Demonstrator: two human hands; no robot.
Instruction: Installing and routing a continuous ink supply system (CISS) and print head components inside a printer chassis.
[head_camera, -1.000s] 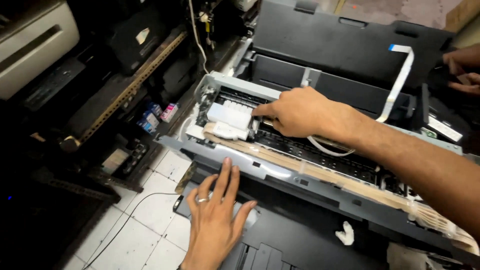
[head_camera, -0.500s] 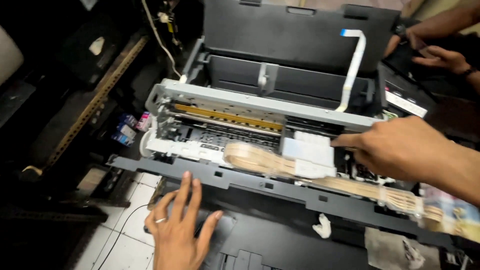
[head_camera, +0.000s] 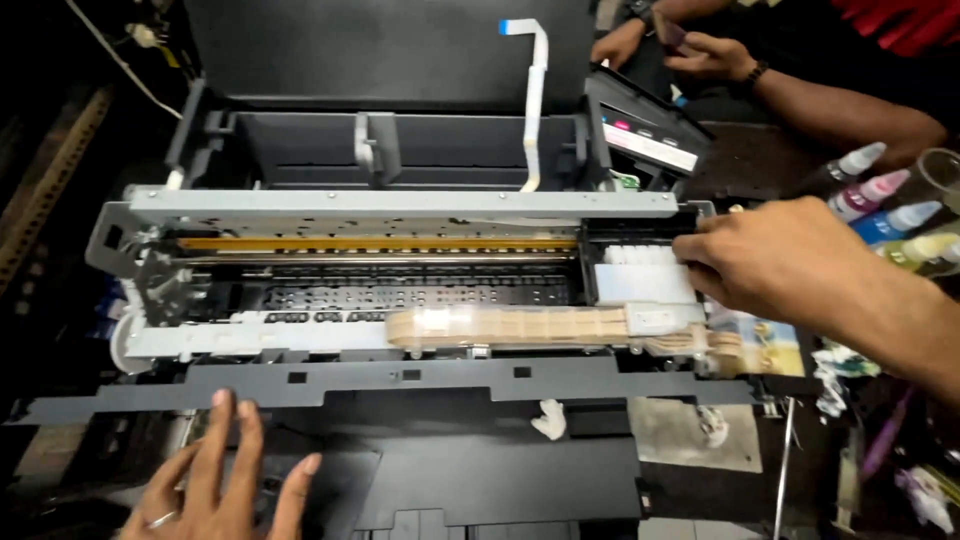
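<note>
At lower left: our left hand (head_camera: 215, 480) lies flat, fingers spread wide on the black front panel (head_camera: 480, 470).
Middle: we see the opened printer (head_camera: 400, 290), tan tube bundle (head_camera: 530, 325) along its front.
At right: our right hand (head_camera: 770, 255), fingers curled, grips the white carriage (head_camera: 640, 280), parked at the rail's right end.

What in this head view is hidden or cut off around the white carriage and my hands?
- White print carriage: right end hidden under right hand.
- Left hand: wrist cut off by bottom edge.
- Small ink bottles: bases hidden behind right forearm.
- Black control panel: markings too small.
</note>
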